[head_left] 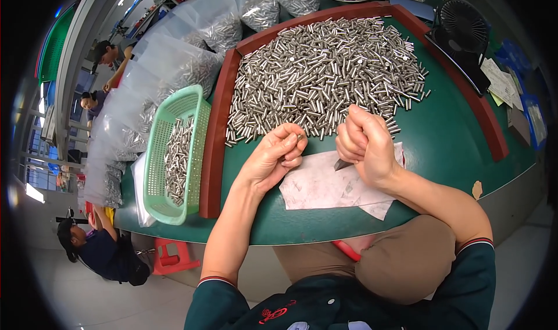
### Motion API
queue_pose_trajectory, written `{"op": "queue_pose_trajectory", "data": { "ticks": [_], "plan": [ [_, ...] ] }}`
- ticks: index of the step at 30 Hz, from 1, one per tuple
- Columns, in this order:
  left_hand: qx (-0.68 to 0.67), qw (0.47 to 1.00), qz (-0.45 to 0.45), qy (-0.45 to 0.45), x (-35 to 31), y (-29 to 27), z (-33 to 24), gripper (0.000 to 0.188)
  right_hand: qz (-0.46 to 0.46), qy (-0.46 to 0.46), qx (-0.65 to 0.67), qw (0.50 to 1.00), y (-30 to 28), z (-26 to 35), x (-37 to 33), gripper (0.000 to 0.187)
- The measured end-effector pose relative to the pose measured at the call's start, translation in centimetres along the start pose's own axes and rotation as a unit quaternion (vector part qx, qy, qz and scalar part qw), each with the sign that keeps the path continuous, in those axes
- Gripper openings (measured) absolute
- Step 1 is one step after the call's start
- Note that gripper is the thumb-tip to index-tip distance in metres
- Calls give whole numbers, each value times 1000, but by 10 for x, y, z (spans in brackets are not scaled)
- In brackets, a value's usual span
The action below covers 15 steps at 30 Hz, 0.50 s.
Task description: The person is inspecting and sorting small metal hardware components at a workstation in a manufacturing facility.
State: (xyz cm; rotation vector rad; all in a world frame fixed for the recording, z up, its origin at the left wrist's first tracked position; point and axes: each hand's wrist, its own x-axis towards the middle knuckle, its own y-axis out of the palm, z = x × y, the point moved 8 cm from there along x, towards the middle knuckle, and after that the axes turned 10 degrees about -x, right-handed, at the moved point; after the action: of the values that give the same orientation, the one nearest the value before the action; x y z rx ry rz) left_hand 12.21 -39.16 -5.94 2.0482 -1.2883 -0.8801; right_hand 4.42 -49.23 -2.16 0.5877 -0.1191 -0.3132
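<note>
My left hand [274,155] is closed in a pinch, with a small metal pin [300,136] between thumb and forefinger; only its end shows. To the right, my right hand [369,147] is wrapped in a fist round a dark, flat-tipped tool [342,165]. Its tip sticks out below the fingers, and the rest is hidden, so its kind is unclear. Under both hands lies a stained whitish cloth [314,190] on the green tabletop [447,138]. Just beyond them spreads a big heap of short silvery metal pins [325,68].
A dark red raised border [216,150] frames the heap. Left of it stands a light green basket [156,173] holding more pins. Clear bags of pins [218,31] line the far left edge. A black fan [462,28] stands at right. Several people are at left.
</note>
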Motion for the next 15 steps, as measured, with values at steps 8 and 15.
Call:
{"op": "queue_pose_trajectory", "data": {
  "ticks": [8, 15],
  "plan": [
    [-28, 1000, 6, -4, 2, -1, 1, 11, -7, 1, -12, 1000, 1, 1, 0, 46],
    [18, 1000, -24, 9, -2, 1, -2, 17, -13, 4, -23, 1000, -1, 0, 1, 47]
  ]
}}
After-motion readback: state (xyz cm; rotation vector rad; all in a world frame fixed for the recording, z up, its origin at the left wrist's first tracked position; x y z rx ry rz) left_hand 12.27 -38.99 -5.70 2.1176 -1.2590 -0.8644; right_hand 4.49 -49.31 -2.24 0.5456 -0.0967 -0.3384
